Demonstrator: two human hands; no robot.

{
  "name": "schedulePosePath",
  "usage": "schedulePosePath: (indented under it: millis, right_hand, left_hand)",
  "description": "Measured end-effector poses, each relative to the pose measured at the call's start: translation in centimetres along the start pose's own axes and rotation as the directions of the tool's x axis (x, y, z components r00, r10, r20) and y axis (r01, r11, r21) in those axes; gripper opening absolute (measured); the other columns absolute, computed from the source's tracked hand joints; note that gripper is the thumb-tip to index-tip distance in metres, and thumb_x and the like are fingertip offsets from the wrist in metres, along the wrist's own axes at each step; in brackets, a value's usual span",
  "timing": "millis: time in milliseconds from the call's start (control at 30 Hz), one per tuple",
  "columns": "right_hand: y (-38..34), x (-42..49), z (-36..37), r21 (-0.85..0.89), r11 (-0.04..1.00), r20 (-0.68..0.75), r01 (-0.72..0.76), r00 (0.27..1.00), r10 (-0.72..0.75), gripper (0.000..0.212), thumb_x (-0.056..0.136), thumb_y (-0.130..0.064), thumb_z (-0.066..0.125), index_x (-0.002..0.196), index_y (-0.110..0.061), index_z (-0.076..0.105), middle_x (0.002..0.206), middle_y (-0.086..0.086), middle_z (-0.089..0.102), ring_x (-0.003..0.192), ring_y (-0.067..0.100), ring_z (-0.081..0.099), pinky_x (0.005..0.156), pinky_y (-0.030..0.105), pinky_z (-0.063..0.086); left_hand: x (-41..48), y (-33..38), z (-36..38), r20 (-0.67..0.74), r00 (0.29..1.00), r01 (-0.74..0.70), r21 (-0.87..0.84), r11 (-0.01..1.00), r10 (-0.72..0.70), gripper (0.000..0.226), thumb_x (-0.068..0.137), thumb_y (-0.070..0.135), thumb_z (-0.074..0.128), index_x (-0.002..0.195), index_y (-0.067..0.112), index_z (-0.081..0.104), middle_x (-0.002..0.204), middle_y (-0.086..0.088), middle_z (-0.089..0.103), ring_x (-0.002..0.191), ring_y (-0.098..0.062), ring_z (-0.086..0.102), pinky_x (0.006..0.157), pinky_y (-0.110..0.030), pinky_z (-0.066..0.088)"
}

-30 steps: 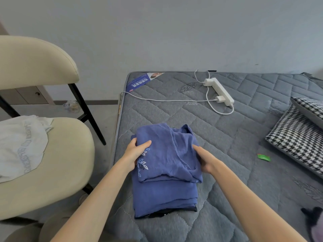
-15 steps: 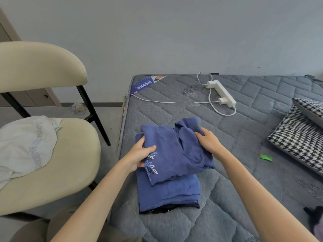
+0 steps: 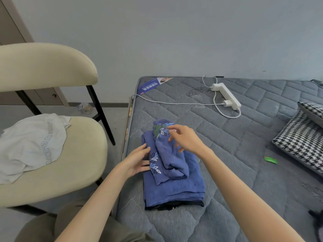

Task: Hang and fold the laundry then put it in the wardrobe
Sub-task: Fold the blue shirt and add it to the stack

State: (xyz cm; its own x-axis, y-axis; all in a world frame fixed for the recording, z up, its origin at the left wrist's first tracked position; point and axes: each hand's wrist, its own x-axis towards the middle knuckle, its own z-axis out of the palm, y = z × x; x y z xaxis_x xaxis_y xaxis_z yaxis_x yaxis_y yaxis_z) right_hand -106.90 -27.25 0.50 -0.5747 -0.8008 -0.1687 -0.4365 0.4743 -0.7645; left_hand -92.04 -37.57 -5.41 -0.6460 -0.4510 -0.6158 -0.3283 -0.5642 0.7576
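1. Nearest me, the folded blue clothes point(image 3: 174, 187) lie stacked on the mattress point(image 3: 244, 154), close to its left edge, with something dark showing under the bottom layer.
2. My worry is the top layer. It sits as a loose, rumpled fold, narrower than the layers below, so a careless sweep could drag it open. A push to the left could slide the whole stack off the edge.
3. The left hand point(image 3: 138, 161) comes in low from the side, palm turned inward. Its fingers are straight and rest against the stack's left edge beside the leaf embroidery, holding nothing.
4. Further on, the right hand point(image 3: 185, 138) reaches across the far end of the stack with fingers loosely spread and grasping nothing. It is blurred, so I cannot tell whether the fingertips touch the cloth.
5. Beyond, a white shirt point(image 3: 31, 142) waits on the chair point(image 3: 73, 172), probably the next piece.
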Motion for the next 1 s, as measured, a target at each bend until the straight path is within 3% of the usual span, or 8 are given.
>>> schedulePosePath:
  millis: [67, 133, 267, 400, 533, 767, 933, 1000]
  right_hand:
    - [1.9, 0.7, 0.1, -0.095, 0.995, -0.209, 0.004, 0.978, -0.024, 0.033, 0.095, -0.024, 0.047, 0.127, -0.023, 0.055, 0.112, 0.005, 0.064, 0.102, 0.025, 0.060, 0.085, 0.040, 0.051]
    - [3.6, 1.0, 0.7, -0.018, 0.999, -0.217, -0.049, 0.975, 0.044, 0.041, 0.094, -0.024, 0.051, 0.134, -0.015, 0.047, 0.125, 0.010, 0.056, 0.116, 0.029, 0.052, 0.096, 0.037, 0.042]
    - [5.2, 0.2, 3.3, 0.183, 0.943, -0.012, -0.278, 0.958, 0.285, 0.065, 0.089, -0.036, 0.061, 0.141, -0.007, 0.033, 0.134, 0.010, 0.049, 0.123, 0.029, 0.048, 0.095, 0.031, 0.040]
    - [6.7, -0.3, 3.8, 0.234, 0.922, -0.039, -0.308, 0.945, 0.325, 0.050, 0.084, -0.037, 0.069, 0.115, -0.004, 0.048, 0.105, 0.006, 0.055, 0.097, 0.023, 0.055, 0.078, 0.030, 0.042]
    - [6.5, -0.2, 2.8, 0.229, 0.944, -0.029, -0.236, 0.968, 0.249, 0.030, 0.080, -0.033, 0.074, 0.081, -0.007, 0.059, 0.076, 0.003, 0.059, 0.068, 0.012, 0.053, 0.061, 0.024, 0.043]
    - [2.4, 1.2, -1.4, 0.409, 0.913, -0.139, -0.001, 0.988, 0.063, 0.046, 0.070, 0.003, 0.078, 0.107, -0.011, 0.054, 0.109, 0.009, 0.066, 0.098, 0.021, 0.063, 0.088, 0.036, 0.052]
    - [-2.5, 2.3, -6.1, 0.331, 0.908, -0.283, 0.256, 0.945, -0.163, 0.034, 0.079, 0.002, 0.066, 0.100, -0.024, 0.059, 0.097, -0.003, 0.067, 0.089, 0.009, 0.060, 0.076, 0.023, 0.052]
    - [-3.2, 1.7, -7.4, 0.287, 0.908, -0.287, 0.305, 0.932, -0.222, 0.026, 0.082, 0.004, 0.060, 0.092, -0.020, 0.060, 0.083, -0.005, 0.063, 0.072, 0.003, 0.054, 0.064, 0.015, 0.046]
  left_hand:
    - [-0.1, 0.2, -0.4, -0.023, 1.000, 0.009, -0.015, 1.000, -0.010, 0.027, 0.098, 0.029, 0.048, 0.124, 0.024, 0.050, 0.099, -0.002, 0.063, 0.078, -0.021, 0.065, 0.053, -0.028, 0.056]
    - [-0.2, 0.3, -0.3, -0.034, 0.999, 0.014, -0.020, 1.000, -0.015, 0.026, 0.096, 0.032, 0.051, 0.118, 0.018, 0.054, 0.096, -0.004, 0.063, 0.079, -0.022, 0.064, 0.058, -0.032, 0.054]
    - [-0.1, 0.3, 0.8, -0.027, 1.000, -0.008, 0.009, 1.000, 0.009, 0.023, 0.091, 0.032, 0.059, 0.111, 0.021, 0.055, 0.096, -0.003, 0.064, 0.077, -0.019, 0.062, 0.061, -0.030, 0.051]
    - [0.5, 0.0, 1.2, -0.043, 0.999, -0.014, 0.047, 0.999, 0.016, 0.040, 0.089, 0.020, 0.064, 0.126, 0.013, 0.051, 0.103, -0.009, 0.064, 0.077, -0.020, 0.063, 0.058, -0.030, 0.054]
    - [1.2, 0.0, 1.3, -0.103, 0.991, -0.077, 0.071, 0.995, 0.084, 0.035, 0.090, 0.015, 0.062, 0.124, 0.011, 0.054, 0.109, -0.008, 0.066, 0.086, -0.019, 0.063, 0.061, -0.028, 0.053]
    - [0.7, 4.6, 1.5, -0.037, 0.948, -0.316, 0.034, 0.948, 0.317, 0.035, 0.089, -0.001, 0.059, 0.118, 0.018, 0.051, 0.095, 0.003, 0.066, 0.081, -0.013, 0.063, 0.064, -0.026, 0.055]
    - [-1.3, 11.2, 2.1, -0.049, 0.754, -0.634, 0.206, 0.745, 0.655, 0.030, 0.088, -0.002, 0.059, 0.107, 0.022, 0.055, 0.106, -0.001, 0.063, 0.102, -0.019, 0.060, 0.085, -0.032, 0.052]
    - [-2.5, 12.2, 2.4, -0.025, 0.700, -0.686, 0.258, 0.681, 0.714, 0.029, 0.090, 0.001, 0.058, 0.111, 0.020, 0.057, 0.103, 0.001, 0.062, 0.095, -0.010, 0.061, 0.076, -0.020, 0.052]
